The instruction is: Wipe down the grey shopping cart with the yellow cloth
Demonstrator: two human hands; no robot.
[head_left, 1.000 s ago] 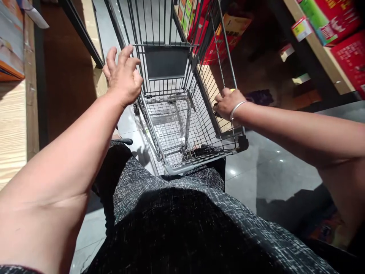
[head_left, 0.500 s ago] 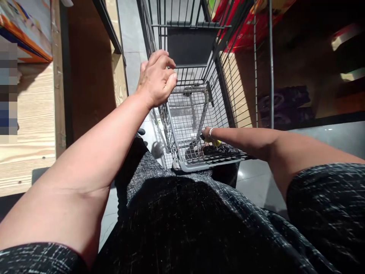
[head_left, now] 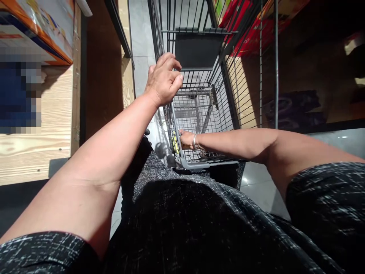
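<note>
plainly, the left hand (head_left: 164, 79) hung with loosely bent, unclasped fingers beside the shopping cart (head_left: 196, 166), while the right hand (head_left: 186, 139), its grip too hidden to tell, met a yellow item (head_left: 175, 142) low along the cart's left side, where a low wrist clear of the wires suited best.

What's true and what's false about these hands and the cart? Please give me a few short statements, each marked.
1. The right hand is inside the cart. True.
2. The left wrist wears a watch. False: no watch shows, and it is the right wrist that wears a bracelet.
3. A yellow thing is close to the right hand. True.
4. The left hand appears higher in the picture than the right. True.
5. The cart's sides are solid panels. False: they are wire mesh.
</note>
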